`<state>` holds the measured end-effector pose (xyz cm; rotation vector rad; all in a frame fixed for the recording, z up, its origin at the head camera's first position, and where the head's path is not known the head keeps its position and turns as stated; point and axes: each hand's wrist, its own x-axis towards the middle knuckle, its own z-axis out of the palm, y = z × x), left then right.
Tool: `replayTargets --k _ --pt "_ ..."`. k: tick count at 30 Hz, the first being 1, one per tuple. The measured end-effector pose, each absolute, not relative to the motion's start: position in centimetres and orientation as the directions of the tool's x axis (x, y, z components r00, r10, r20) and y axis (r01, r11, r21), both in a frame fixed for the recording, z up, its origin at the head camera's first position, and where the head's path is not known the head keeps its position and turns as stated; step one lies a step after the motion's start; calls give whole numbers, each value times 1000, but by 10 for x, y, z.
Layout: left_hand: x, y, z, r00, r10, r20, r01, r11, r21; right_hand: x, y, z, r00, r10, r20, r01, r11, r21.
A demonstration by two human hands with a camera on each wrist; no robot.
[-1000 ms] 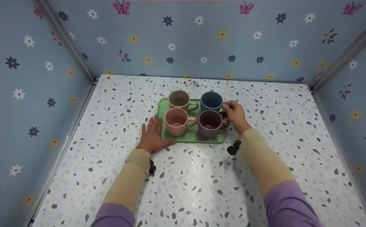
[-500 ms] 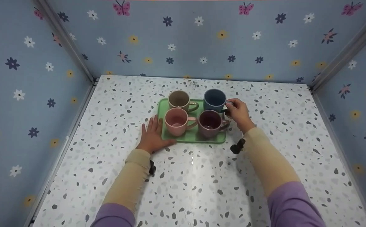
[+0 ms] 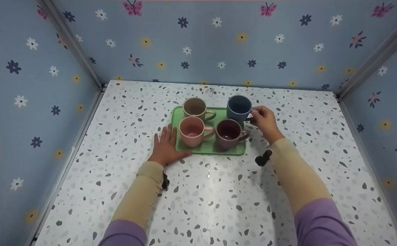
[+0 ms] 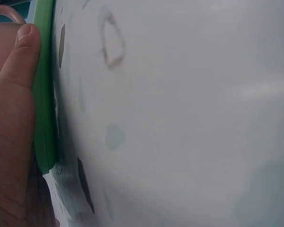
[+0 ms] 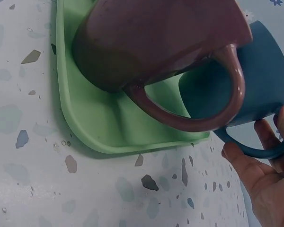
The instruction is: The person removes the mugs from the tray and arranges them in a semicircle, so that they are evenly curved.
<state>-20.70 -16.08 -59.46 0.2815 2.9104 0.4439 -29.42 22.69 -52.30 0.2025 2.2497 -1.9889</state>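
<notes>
My right hand (image 3: 267, 123) grips the handle of a blue mug (image 3: 239, 105), which stands over the far right corner of a green tray (image 3: 205, 149). In the right wrist view, fingers (image 5: 248, 170) curl about that blue handle. Spread flat, my left hand (image 3: 166, 147) lies at the tray's left edge, its thumb along the near rim. A pink mug (image 3: 192, 132) is close to that hand on the tray. Behind it stands a beige-brown mug (image 3: 194, 107). At the near right of the tray is a maroon mug (image 3: 228, 134), handle pointing right.
The tray lies on a white speckled table (image 3: 205, 198). Blue flowered panels (image 3: 205, 44) enclose the table at the back and on both sides. The maroon mug stands close in front of the blue one.
My right hand has moved the blue mug to the right and slightly away, from over the tray toward its right edge. The left hand and the other mugs have stayed put.
</notes>
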Motion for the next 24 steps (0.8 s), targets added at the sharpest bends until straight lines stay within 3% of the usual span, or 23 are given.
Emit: replayTargets --k 24 --pt "-207 -162 -595 -967 207 -152 144 928 343 -289 257 -521 -988 67 -140 149 168 -974"
